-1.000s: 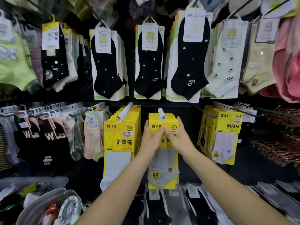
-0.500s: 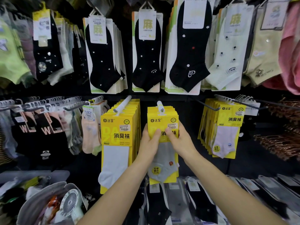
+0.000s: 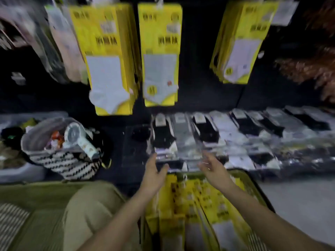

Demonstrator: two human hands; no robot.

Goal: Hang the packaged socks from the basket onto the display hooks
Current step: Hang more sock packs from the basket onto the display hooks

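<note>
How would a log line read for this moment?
left hand: open, empty | right hand: open, empty | basket: holds yellow sock packs, under both hands

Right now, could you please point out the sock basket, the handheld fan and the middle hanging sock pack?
sock basket (image 3: 243, 172), head view, far rim.
handheld fan (image 3: 73, 132), head view, round grille.
middle hanging sock pack (image 3: 159, 69), head view, grey sock front.

A dark display wall (image 3: 197, 69) carried 3 hanging stacks of yellow sock packs (image 3: 160, 33), the left stack the thickest. Below it a low dark shelf (image 3: 134, 147) held a row of flat black and grey sock packs (image 3: 204, 131) lying side by side, with a striped bag (image 3: 67, 163) at their left. A basket (image 3: 253, 184) nearer the camera held more yellow packs.
</note>
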